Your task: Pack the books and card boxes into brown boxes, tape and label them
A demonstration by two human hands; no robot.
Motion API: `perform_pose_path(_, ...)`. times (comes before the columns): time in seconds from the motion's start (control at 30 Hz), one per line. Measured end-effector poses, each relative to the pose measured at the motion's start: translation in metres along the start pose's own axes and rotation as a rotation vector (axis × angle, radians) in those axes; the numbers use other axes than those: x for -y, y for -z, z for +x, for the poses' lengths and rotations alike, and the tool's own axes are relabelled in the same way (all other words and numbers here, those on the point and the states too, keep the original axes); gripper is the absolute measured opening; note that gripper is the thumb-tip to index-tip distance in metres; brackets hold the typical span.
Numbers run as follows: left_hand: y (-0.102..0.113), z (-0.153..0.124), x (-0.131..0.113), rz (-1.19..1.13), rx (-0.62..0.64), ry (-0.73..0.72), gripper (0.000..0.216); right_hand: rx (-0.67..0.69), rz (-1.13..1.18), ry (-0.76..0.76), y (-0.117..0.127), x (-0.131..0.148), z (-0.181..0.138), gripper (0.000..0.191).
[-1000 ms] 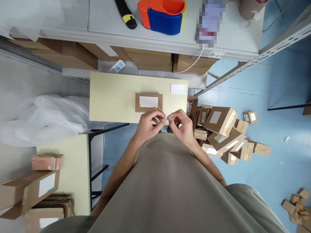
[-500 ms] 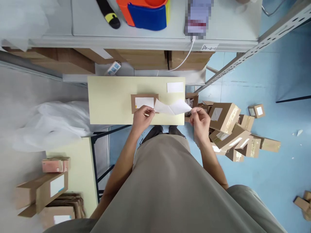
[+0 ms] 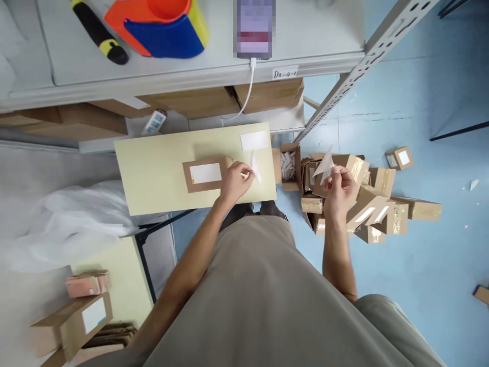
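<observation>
My left hand (image 3: 235, 181) pinches a white label (image 3: 255, 167) over the pale yellow table (image 3: 153, 173), just right of a flat brown box (image 3: 204, 174) with a white label on its top. My right hand (image 3: 340, 188) is out to the right, over a pile of taped boxes (image 3: 374, 204) on the floor, pinching a white backing sheet (image 3: 324, 165). A second white label (image 3: 254, 140) lies at the table's far right corner.
A small open carton of paper scraps (image 3: 287, 168) stands beside the table's right edge. A grey shelf (image 3: 153, 76) above holds an orange and blue tape dispenser (image 3: 160, 28), a black and yellow knife (image 3: 98, 33) and a phone (image 3: 254, 28) on a cable. White plastic wrap (image 3: 57, 219) lies left.
The two hands were together peeling a label; they pulled apart. The right hand swung right over the floor boxes with the backing sheet. The left hand kept the label above the table.
</observation>
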State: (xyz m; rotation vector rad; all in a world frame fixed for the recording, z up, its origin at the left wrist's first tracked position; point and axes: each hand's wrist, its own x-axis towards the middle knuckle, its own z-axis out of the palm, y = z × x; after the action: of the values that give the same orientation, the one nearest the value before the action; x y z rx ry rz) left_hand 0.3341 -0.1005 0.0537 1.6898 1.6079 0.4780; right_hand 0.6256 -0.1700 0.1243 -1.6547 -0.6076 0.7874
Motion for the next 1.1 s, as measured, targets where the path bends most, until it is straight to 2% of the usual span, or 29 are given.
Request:
perform_pose_path(0.13,-0.042,0.033,-0.03,0.068,0.139,-0.064,0.007,0.004,0.03,-0.046,0.006,-0.008,0.004,0.049)
perform_pose_path(0.33,-0.101,0.077,-0.07,0.242,0.338,-0.071,0.015,0.008,0.062,-0.095,0.015,-0.016,0.012,0.048)
perform_pose_path(0.47,-0.134,0.098,-0.085,0.349,0.419,-0.06,0.02,0.004,0.041,-0.12,0.017,-0.018,0.018,0.049)
perform_pose_path(0.57,-0.15,0.11,-0.088,0.389,0.459,-0.053,0.024,-0.013,0.041,-0.126,0.019,-0.02,0.022,0.05)
perform_pose_path(0.73,-0.16,0.122,-0.083,0.395,0.588,-0.076,0.031,-0.002,0.049,-0.127,0.021,-0.023,0.025,0.051)
perform_pose_path(0.83,-0.159,0.124,-0.076,0.37,0.61,-0.073,0.037,-0.001,0.052,-0.118,0.021,-0.025,0.026,0.053)
perform_pose_path(0.97,-0.15,0.121,-0.065,0.211,0.529,-0.04,0.032,0.013,0.05,-0.124,0.021,-0.028,0.027,0.055)
perform_pose_path(1.1,-0.122,0.107,-0.056,-0.115,0.384,0.019,0.019,0.047,-0.004,-0.125,0.015,-0.029,0.026,0.056)
